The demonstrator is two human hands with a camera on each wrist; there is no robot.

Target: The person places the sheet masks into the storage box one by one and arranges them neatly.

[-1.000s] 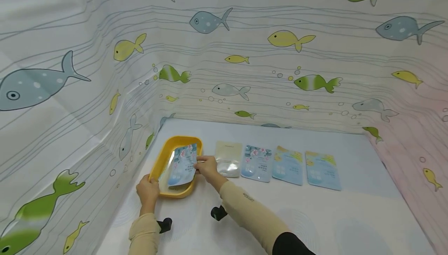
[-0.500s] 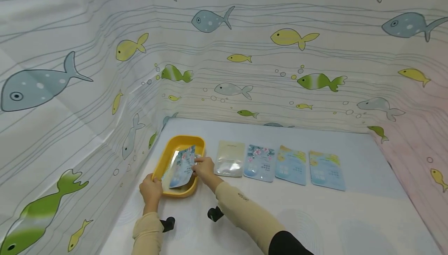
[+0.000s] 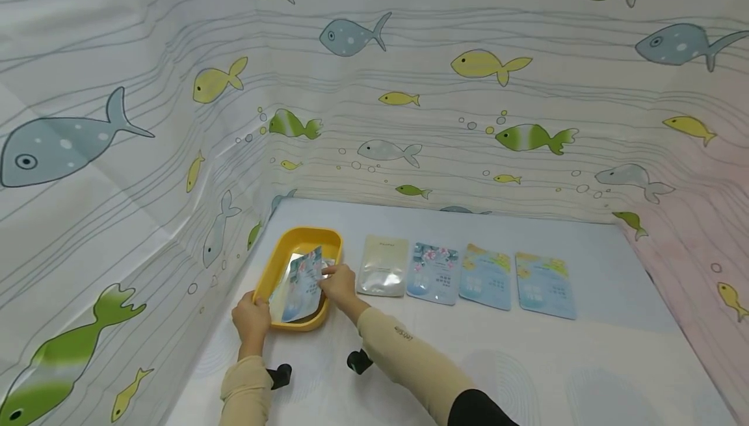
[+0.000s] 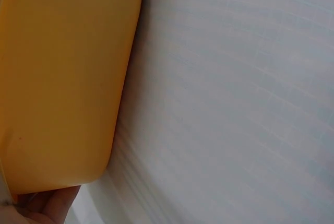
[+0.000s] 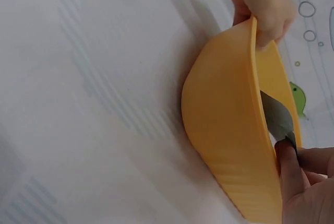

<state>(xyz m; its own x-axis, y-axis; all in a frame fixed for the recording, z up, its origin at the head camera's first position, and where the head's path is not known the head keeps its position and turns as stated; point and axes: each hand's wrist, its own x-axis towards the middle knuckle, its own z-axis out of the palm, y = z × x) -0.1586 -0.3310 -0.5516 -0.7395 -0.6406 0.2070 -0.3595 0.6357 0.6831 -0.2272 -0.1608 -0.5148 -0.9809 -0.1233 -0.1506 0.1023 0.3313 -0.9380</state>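
Note:
My left hand (image 3: pixel 251 319) grips the near left rim of a yellow plastic tray (image 3: pixel 275 250); in the left wrist view its fingers (image 4: pixel 57 203) curl under that rim beside the tray wall (image 4: pixel 68 78). With thumb and fingers, my right hand (image 3: pixel 339 286) pinches the right edge of a blue floral sachet (image 3: pixel 303 286), which is tilted inside the tray. The right wrist view shows the same pinch, the sachet's dark edge (image 5: pixel 279 117) lying inside the rim. Under the floral sachet, a paler packet (image 3: pixel 279 292) partly shows in the tray.
Right of the tray lies a row of flat sachets: a silvery beige one (image 3: pixel 383 266), a blue floral one (image 3: pixel 433 273), and two blue ones with yellow tops, the nearer (image 3: pixel 485 276) and the farther (image 3: pixel 545 285). A fish-print curtain (image 3: pixel 409 88) rises behind and beside the white table (image 3: pixel 556 361).
The floral sachet has gone lower into the tray and slightly toward me, with my right hand shifting left along with it. My left hand keeps its hold on the rim.

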